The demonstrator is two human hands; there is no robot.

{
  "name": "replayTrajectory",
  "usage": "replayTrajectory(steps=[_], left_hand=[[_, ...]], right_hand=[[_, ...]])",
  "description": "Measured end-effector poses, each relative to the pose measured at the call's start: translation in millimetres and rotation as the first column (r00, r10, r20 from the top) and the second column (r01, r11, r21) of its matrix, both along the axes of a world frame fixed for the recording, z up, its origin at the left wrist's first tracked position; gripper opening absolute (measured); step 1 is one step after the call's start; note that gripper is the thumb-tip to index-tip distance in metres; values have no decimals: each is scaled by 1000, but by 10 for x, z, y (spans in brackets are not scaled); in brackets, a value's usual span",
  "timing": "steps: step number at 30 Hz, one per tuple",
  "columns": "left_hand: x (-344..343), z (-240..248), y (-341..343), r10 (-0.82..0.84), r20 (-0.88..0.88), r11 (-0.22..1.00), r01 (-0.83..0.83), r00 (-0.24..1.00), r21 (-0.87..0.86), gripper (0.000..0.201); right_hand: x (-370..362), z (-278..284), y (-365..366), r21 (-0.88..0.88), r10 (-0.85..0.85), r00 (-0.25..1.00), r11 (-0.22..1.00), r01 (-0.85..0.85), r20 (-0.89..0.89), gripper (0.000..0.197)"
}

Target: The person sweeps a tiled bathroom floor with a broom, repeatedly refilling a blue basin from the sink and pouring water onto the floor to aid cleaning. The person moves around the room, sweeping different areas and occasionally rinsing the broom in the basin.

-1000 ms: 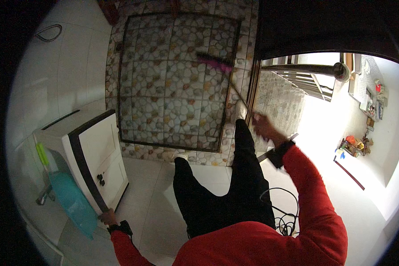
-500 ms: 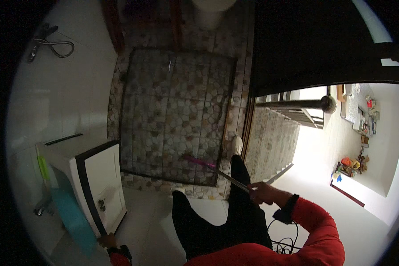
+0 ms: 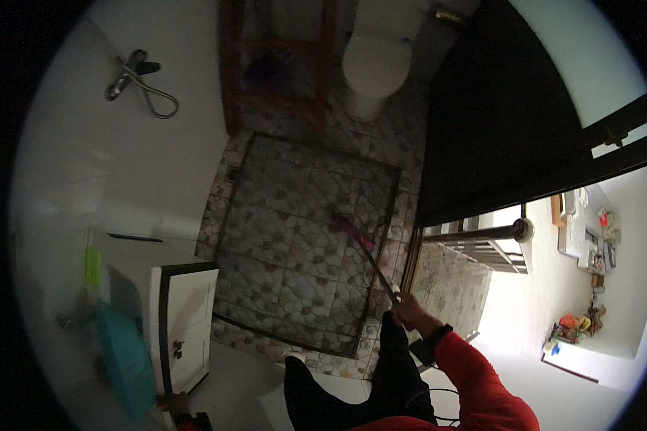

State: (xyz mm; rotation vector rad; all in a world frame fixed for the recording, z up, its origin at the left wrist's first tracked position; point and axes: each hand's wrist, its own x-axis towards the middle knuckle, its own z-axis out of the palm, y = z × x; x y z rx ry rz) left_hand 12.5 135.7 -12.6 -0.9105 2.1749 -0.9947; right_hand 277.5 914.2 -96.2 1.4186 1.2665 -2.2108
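The right hand [image 3: 412, 312], right of centre in the lower half of the frame, is closing around the handle of a broom [image 3: 367, 246]. The broom is slanting up and leftward from the fist, its pink head lying near the frame's centre over the pebble-patterned floor [image 3: 295, 248]; whether the bristles are touching that floor cannot be told in the dim light. The one-handed grip is probably serving reach, since the handle is extending the arm's line while the feet are standing at the floor's near border.

The left hand [image 3: 174, 404], at the lower left, is resting against the dark edge of a white cabinet [image 3: 188, 316], presumably steadying the body as the other arm is reaching out. How far its fingers are curling cannot be told, as shadow is hiding them. A teal item [image 3: 126, 359] is standing just beside the cabinet, perhaps being kept out of the walking space.

At the upper left a shower fitting [image 3: 140, 79] is hanging on the wall; at the top a toilet [image 3: 376, 66] is standing beyond the broom.
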Motion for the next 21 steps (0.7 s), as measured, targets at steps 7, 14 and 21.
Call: replayTrajectory(steps=[7,14,21], left_hand=[[191,352,-24,-61,-137,961,95,989,258,102],[292,498,6,-252,-82,940,264,964,214,89],[388,418,125,-450,192,884,465,872,-38,85]], right_hand=[[735,26,-965,-217,172,981,958,-187,-86,13],[718,573,-1180,377,956,268,295,-878,-123,24],[746,183,-1141,-428,452,890,818,-385,63,16]])
